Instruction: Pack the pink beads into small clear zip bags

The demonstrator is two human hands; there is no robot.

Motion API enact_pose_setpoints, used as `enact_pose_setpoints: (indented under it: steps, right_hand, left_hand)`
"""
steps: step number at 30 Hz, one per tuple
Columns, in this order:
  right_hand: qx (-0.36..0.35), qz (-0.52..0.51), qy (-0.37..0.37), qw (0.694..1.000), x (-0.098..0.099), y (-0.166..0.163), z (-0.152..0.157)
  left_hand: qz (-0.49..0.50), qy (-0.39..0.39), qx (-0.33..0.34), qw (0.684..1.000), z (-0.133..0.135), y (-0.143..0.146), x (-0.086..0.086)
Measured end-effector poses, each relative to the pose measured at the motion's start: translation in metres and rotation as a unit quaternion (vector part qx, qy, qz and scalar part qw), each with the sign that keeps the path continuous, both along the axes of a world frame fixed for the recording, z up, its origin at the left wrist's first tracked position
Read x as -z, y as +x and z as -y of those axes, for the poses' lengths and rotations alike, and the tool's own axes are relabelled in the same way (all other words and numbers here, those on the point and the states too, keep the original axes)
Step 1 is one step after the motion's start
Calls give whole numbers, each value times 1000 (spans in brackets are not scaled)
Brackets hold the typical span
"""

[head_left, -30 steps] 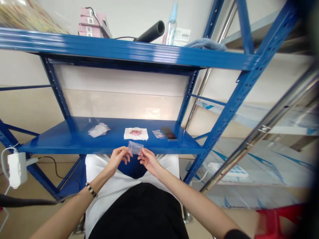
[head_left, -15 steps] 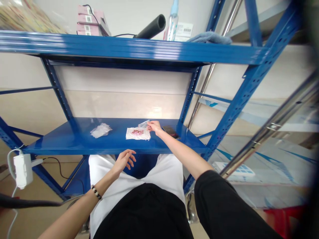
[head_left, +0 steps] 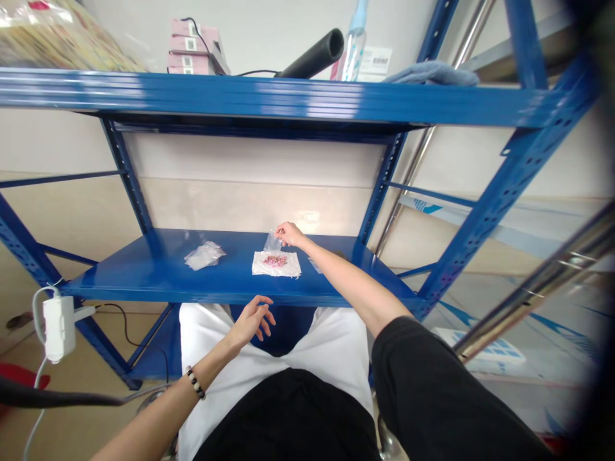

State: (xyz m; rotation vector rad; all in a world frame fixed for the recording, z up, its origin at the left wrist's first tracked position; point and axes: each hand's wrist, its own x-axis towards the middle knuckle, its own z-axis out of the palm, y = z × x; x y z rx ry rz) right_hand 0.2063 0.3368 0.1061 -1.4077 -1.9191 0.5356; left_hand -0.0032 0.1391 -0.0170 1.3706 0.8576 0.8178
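Note:
My right hand (head_left: 289, 234) pinches the top of a small clear plastic bag (head_left: 271, 242), which hangs just behind a white cloth (head_left: 260, 265). On the cloth lies a small heap of pink and red bead-like pieces (head_left: 275, 260); they are too small to name surely. My left hand (head_left: 252, 320) hovers over my lap in front of the shelf edge, fingers loosely curled and apart, holding nothing. Left of the cloth rests a pile of clear plastic bags (head_left: 204, 255). My right forearm partly hides dark items and a clear packet (head_left: 314, 265) on the shelf.
A blue upper shelf beam (head_left: 230, 96) crosses above my hands. It carries pink boxes (head_left: 195, 48), a black tube (head_left: 312, 56), a spray bottle (head_left: 354, 48) and a blue cloth (head_left: 435, 73). A white power adapter (head_left: 58, 328) hangs at the left post.
My right hand has moved up and slightly left over the cloth's back edge, and the bag now hangs downward from it. The view has shifted a little; my left hand keeps its pose.

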Motion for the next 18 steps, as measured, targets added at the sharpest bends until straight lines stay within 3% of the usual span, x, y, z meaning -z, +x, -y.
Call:
enact_pose_setpoints:
  steps: [8,18]
  right_hand:
    - [-48,121,39,991,-14,4,-5]
    - [-96,192,49,975,-13,-2,-7]
  left_hand:
    - [-12,-4,18,1000,7,3,-5]
    - [-21,-3,35,999,3,5,5]
